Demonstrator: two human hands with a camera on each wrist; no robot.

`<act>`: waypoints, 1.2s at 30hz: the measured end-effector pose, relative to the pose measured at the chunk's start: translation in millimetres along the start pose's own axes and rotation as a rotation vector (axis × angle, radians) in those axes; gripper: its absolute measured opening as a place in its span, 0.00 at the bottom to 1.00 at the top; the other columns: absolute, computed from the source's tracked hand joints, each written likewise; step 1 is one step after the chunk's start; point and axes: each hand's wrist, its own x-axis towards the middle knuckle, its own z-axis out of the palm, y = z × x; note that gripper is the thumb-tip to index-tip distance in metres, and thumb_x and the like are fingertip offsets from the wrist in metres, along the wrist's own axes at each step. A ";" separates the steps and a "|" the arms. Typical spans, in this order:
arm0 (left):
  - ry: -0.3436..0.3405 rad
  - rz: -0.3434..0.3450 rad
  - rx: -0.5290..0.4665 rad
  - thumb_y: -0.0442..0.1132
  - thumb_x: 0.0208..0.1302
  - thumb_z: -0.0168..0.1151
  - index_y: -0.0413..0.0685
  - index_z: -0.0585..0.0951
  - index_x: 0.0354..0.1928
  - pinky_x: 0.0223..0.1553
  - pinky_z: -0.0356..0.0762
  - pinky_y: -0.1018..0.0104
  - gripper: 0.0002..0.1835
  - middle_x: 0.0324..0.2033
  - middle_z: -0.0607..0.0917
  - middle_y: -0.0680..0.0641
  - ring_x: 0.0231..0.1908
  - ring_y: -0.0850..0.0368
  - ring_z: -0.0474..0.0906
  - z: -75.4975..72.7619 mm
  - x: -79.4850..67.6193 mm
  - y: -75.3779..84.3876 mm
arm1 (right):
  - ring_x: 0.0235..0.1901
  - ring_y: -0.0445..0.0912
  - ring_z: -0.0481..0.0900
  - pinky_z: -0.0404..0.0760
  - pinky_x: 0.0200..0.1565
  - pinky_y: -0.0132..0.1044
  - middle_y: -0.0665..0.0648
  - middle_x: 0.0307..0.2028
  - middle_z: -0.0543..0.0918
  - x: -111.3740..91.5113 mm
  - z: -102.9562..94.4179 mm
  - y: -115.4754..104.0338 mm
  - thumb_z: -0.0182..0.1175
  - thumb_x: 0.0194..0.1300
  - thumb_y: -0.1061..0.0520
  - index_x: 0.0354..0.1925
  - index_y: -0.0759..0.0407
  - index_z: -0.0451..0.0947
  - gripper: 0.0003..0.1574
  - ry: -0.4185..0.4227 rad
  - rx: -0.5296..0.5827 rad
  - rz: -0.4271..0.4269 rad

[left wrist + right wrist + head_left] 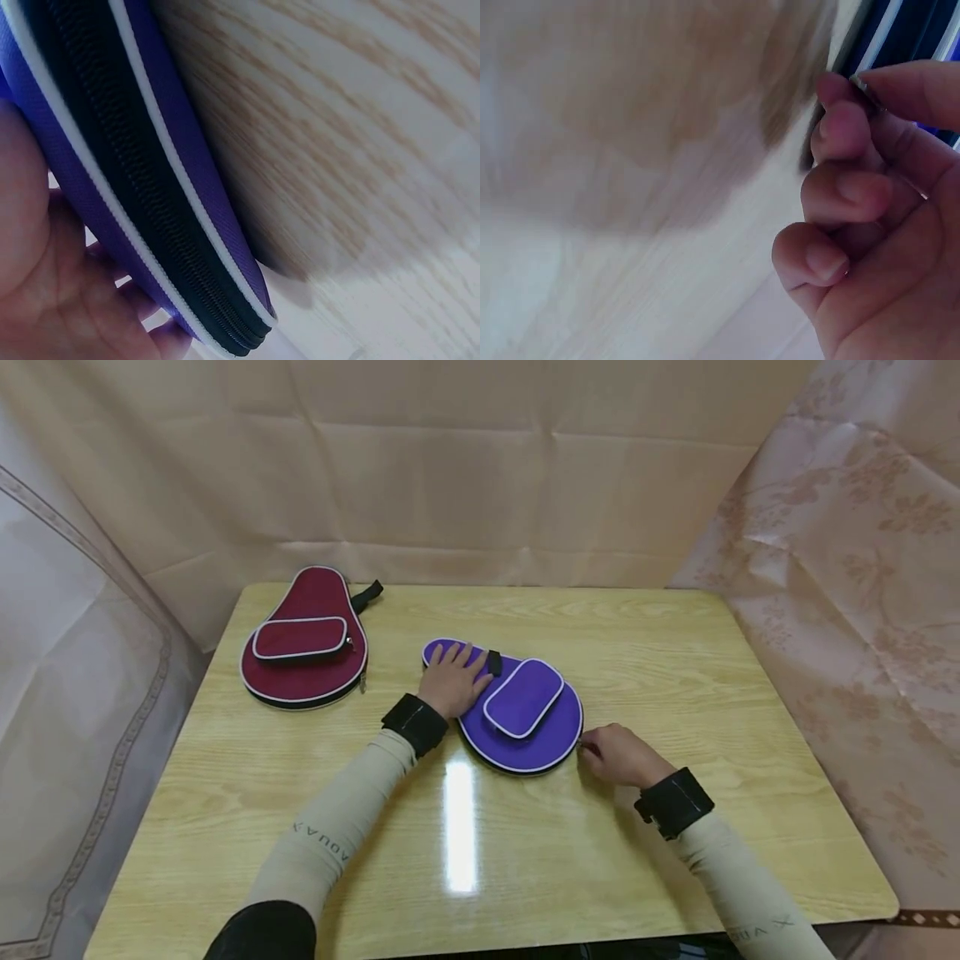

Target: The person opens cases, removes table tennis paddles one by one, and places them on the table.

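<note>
A purple table tennis paddle case (551, 743) with white piping and a small zipped front pocket (523, 697) lies flat on the table. Across its narrow end rests my left hand (452, 683), fingers spread. Along the side of the case, a black zipper (150, 180) runs closed in the left wrist view. My right hand (621, 755) is at the rounded right edge, thumb and forefinger pinching a small metal zipper pull (866, 91), its other fingers curled. Most of that pull is hidden between the fingertips.
A dark red paddle case (303, 678) of the same shape lies at the back left, a black strap (367, 597) sticking out at its right. The wood-grain table (712, 693) meets hanging cloth (480, 477) at the back.
</note>
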 end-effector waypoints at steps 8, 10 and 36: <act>0.017 0.000 -0.021 0.59 0.79 0.35 0.58 0.59 0.77 0.75 0.45 0.46 0.31 0.75 0.60 0.44 0.75 0.44 0.53 -2.3 0.9 -2.1 | 0.17 0.35 0.62 0.64 0.20 0.29 0.42 0.16 0.65 -7.7 37.4 -58.7 0.58 0.66 0.62 0.19 0.52 0.72 0.18 0.082 0.006 -0.120; 0.028 -0.005 -0.023 0.59 0.79 0.35 0.58 0.60 0.77 0.75 0.45 0.46 0.30 0.75 0.60 0.45 0.75 0.45 0.54 -1.7 1.6 -3.5 | 0.16 0.36 0.63 0.65 0.20 0.31 0.43 0.15 0.65 -3.7 46.1 -72.7 0.58 0.66 0.61 0.18 0.51 0.70 0.19 0.152 -0.037 -0.134; 0.027 0.028 -0.154 0.55 0.80 0.32 0.52 0.60 0.77 0.74 0.44 0.41 0.30 0.75 0.59 0.39 0.76 0.40 0.50 -10.0 -4.3 21.6 | 0.18 0.43 0.67 0.62 0.20 0.35 0.48 0.16 0.68 -15.9 7.2 -11.6 0.55 0.69 0.58 0.23 0.54 0.75 0.16 0.119 -0.059 0.283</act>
